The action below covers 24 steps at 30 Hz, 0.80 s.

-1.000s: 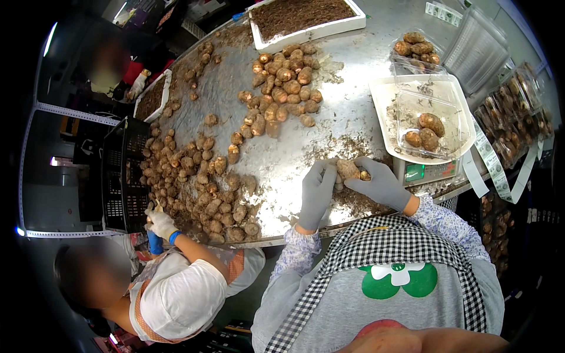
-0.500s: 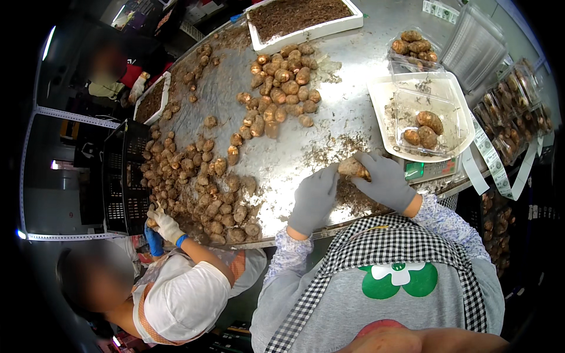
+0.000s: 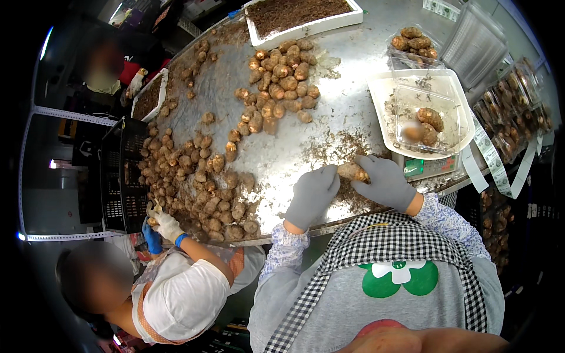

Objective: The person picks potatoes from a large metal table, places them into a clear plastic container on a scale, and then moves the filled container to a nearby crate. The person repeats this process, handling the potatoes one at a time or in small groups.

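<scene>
My right hand [image 3: 382,182], in a grey glove, is closed round an elongated brown tuber [image 3: 353,171] above the soil-strewn steel table [image 3: 329,129]. Just to its left, my left hand [image 3: 312,194], gloved alike, has curled fingers near the tuber's end; whatever those fingers hold is hidden. Right of my hands stands a scale [image 3: 429,167] bearing a white tray [image 3: 379,112], with an open clear container and a few tubers [image 3: 429,119] inside. Piles of tubers [image 3: 285,82] lie ahead and to the left [image 3: 209,206].
A co-worker [image 3: 176,282] handles tubers at lower left, by a black crate [image 3: 120,176]. Another person [image 3: 109,79] is at upper left. White soil boxes [image 3: 303,35] sit at the back. Clear containers, empty [image 3: 474,47] and filled [image 3: 509,112], and label strips [image 3: 491,159] are on the right.
My left hand has shifted left and down, away from the middle of the tuber. My right hand still holds the tuber, now angled slightly differently.
</scene>
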Tool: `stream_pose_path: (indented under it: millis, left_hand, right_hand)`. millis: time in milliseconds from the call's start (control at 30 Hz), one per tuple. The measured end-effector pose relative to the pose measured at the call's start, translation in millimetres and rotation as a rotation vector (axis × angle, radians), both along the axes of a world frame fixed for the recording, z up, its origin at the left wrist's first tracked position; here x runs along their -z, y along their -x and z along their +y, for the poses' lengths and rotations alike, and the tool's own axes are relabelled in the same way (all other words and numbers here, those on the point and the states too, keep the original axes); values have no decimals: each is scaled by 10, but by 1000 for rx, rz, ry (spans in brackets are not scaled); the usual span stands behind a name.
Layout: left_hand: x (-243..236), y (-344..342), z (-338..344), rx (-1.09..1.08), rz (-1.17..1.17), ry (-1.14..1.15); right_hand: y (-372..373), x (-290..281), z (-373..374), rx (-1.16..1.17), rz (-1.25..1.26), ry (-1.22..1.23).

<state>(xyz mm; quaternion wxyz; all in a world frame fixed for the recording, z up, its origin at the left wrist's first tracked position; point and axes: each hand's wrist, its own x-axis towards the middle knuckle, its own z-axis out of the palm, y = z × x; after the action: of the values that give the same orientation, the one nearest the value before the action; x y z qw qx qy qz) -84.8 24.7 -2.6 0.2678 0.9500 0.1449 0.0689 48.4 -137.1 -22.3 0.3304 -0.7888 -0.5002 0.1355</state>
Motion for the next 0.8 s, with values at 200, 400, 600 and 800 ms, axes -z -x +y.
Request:
stream_pose_path:
  millis: [200, 400, 600, 800]
  left_hand:
    - [31, -3, 74, -253, -109, 611]
    - [173, 44, 135, -380, -141, 805]
    - [78, -51, 121, -330, -97, 280]
    - [327, 45, 206, -296, -138, 39]
  right_hand:
    - [-45, -35, 28, -66, 451, -12]
    - [-70, -66, 27, -39, 791, 32]
    - [-53, -12, -50, -34, 662, 34]
    - [-336, -654, -231, -22, 181, -295]
